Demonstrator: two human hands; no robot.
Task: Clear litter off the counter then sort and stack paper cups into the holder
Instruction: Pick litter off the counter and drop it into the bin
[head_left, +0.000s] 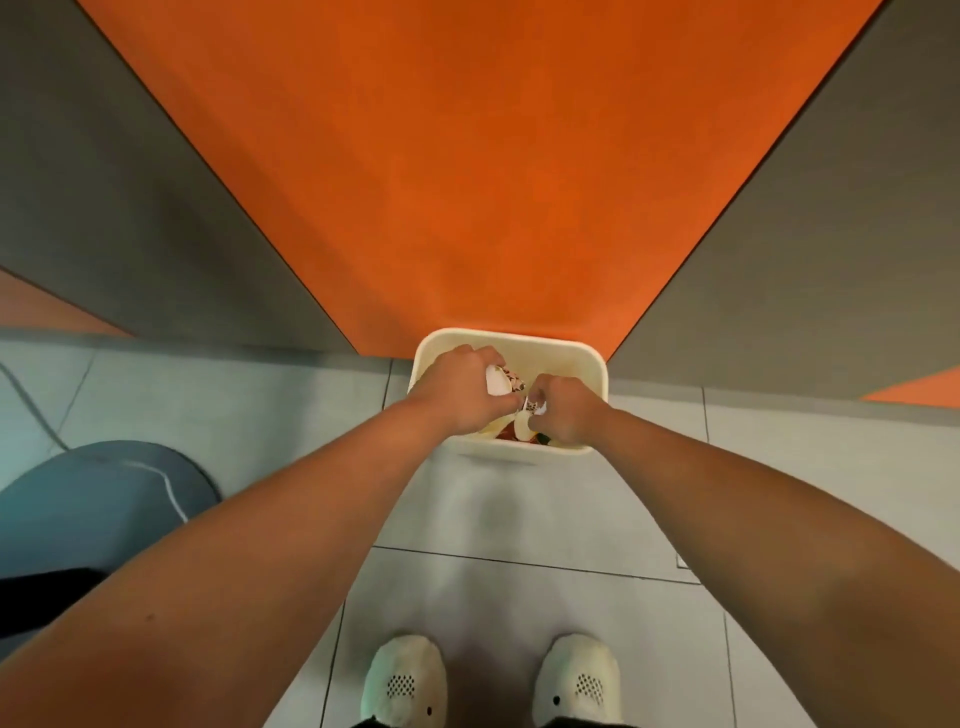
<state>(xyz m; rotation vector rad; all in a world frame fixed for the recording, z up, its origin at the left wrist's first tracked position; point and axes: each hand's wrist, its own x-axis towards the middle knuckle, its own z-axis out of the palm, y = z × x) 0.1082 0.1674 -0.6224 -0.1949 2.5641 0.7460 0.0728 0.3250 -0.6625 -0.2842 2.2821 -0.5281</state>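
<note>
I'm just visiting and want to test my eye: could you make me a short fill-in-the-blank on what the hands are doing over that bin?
1. Both hands are held over a cream-coloured ____ standing on the tiled floor.
2. The left hand grips a crumpled paper ____ with a white inside.
3. The panel behind the bin is coloured ____.
4. The right hand pinches a small ____ scrap.

Missing words: bin; cup; orange; white

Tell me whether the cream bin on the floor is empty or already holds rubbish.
Holds rubbish: between the hands, red and pale scraps show inside the bin. How full it is cannot be told.
</note>
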